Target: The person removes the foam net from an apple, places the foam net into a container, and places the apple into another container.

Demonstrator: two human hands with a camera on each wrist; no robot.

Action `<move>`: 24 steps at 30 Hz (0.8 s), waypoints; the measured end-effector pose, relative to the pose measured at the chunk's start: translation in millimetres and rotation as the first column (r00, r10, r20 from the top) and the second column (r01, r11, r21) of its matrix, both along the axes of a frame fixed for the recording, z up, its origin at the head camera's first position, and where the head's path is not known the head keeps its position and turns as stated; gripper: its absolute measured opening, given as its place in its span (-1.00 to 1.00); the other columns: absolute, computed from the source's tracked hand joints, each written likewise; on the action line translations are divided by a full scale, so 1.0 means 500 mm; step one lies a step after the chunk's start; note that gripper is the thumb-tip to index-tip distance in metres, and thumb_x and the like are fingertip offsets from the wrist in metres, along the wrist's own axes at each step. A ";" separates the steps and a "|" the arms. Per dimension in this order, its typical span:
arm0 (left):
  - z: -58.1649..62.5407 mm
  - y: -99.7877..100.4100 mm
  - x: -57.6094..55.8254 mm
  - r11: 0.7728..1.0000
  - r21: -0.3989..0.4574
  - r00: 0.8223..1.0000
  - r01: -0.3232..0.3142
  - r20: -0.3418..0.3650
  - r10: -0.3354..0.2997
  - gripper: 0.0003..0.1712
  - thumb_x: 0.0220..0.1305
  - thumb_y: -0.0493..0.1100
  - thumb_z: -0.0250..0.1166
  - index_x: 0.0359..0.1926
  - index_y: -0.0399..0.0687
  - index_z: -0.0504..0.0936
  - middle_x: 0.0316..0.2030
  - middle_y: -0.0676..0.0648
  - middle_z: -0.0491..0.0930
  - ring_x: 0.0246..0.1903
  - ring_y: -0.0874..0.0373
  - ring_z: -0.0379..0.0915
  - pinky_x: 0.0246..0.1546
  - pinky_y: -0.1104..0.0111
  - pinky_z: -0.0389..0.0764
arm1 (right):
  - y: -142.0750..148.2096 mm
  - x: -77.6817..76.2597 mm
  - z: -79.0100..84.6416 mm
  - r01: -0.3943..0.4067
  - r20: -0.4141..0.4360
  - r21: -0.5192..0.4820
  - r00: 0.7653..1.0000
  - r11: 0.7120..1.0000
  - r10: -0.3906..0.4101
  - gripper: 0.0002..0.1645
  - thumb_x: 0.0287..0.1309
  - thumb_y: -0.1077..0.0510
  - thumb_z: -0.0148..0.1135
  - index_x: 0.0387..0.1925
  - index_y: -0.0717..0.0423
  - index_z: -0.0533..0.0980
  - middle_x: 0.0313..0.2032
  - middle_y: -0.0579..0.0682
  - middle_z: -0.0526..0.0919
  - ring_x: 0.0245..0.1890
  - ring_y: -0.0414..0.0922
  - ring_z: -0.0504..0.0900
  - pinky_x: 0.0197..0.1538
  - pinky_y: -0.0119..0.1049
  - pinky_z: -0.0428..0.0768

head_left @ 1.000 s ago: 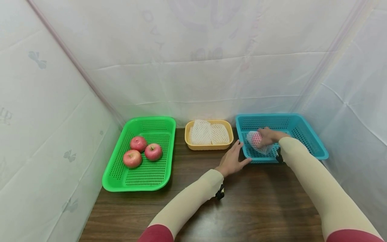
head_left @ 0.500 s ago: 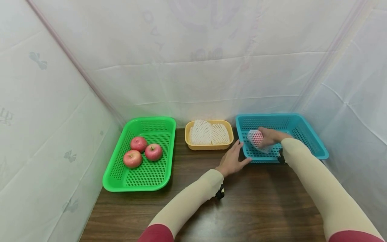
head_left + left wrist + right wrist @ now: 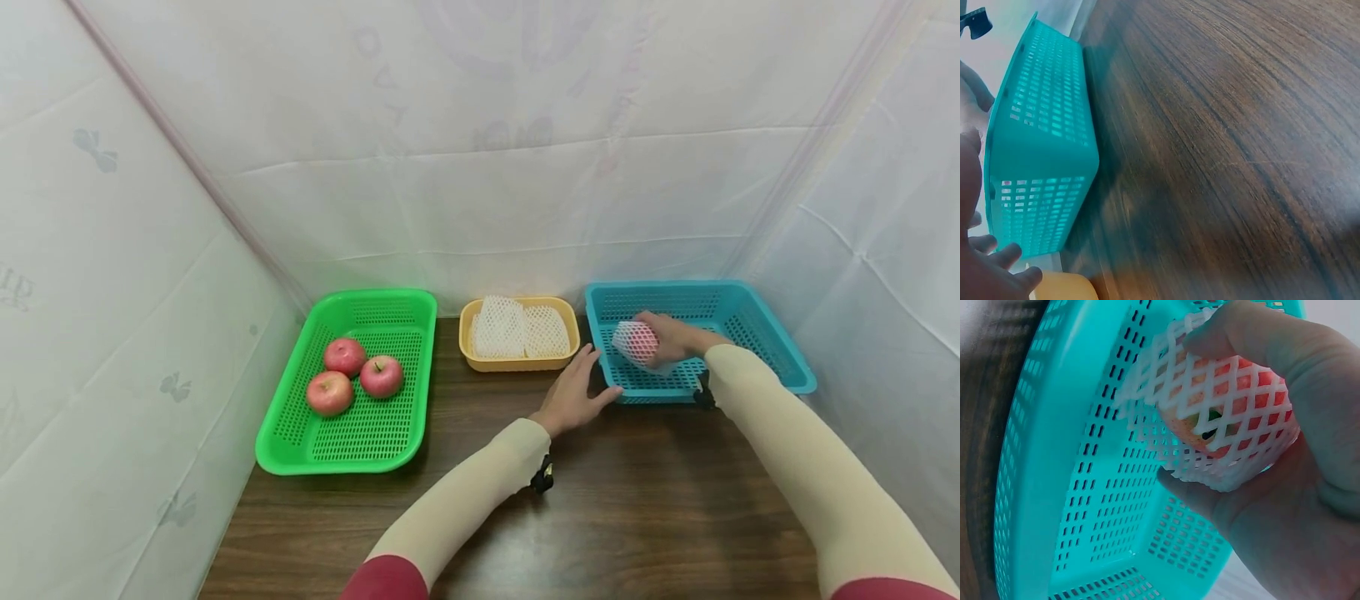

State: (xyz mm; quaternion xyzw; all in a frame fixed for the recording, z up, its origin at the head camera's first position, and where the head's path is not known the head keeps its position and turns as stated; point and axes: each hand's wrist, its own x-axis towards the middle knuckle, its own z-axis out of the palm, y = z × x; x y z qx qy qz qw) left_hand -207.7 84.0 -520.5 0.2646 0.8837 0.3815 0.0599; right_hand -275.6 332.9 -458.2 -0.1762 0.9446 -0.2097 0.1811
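Observation:
My right hand (image 3: 671, 340) grips an apple (image 3: 1238, 406) wrapped in a white foam net (image 3: 1154, 381), with thumb and fingers on opposite sides of it. Hand and apple are inside the left part of the blue basket (image 3: 772, 337). In the right wrist view the apple's stem end shows through the mesh. My left hand (image 3: 572, 396) has its fingers spread at the basket's near left corner; thumb and fingertips appear to touch the rim. Nothing is held in it. The left wrist view shows part of this hand (image 3: 979, 250) beside the basket wall (image 3: 1041, 144).
On the left stands a green basket (image 3: 411, 425) with three red apples (image 3: 381, 377) in it. Between the baskets sits a small yellow tray (image 3: 517, 365) holding white foam nets (image 3: 501, 327). All stand on a dark wooden table (image 3: 600, 517) before white fabric walls (image 3: 510, 200).
My right hand has shifted slightly to the right in the blue basket, and more of the netted apple shows. The left hand has barely moved.

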 end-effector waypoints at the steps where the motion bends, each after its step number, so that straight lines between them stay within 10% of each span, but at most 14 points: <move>1: 0.000 -0.003 0.000 1.000 0.009 1.000 -0.003 -0.001 0.003 -0.08 0.31 0.36 0.10 0.51 0.04 0.07 0.52 -0.05 -0.06 0.47 0.13 -0.08 0.35 0.16 0.22 | 0.001 0.001 0.001 -0.009 -0.006 -0.007 1.000 1.000 0.009 -0.03 -0.08 0.24 0.49 0.32 0.24 0.15 0.13 0.36 0.35 0.01 0.25 0.45 -0.06 0.19 0.55; 24: -0.014 -0.105 -0.001 0.982 0.178 0.996 -0.064 -0.050 0.074 -0.07 0.23 0.33 0.22 0.48 0.06 0.15 0.51 -0.04 -0.01 0.46 0.15 -0.08 0.37 0.13 0.16 | -0.004 0.042 0.032 -0.038 -0.128 -0.036 0.991 0.999 0.033 0.02 -0.13 0.28 0.52 0.36 0.15 0.18 0.16 0.29 0.35 0.07 0.22 0.43 -0.02 0.23 0.52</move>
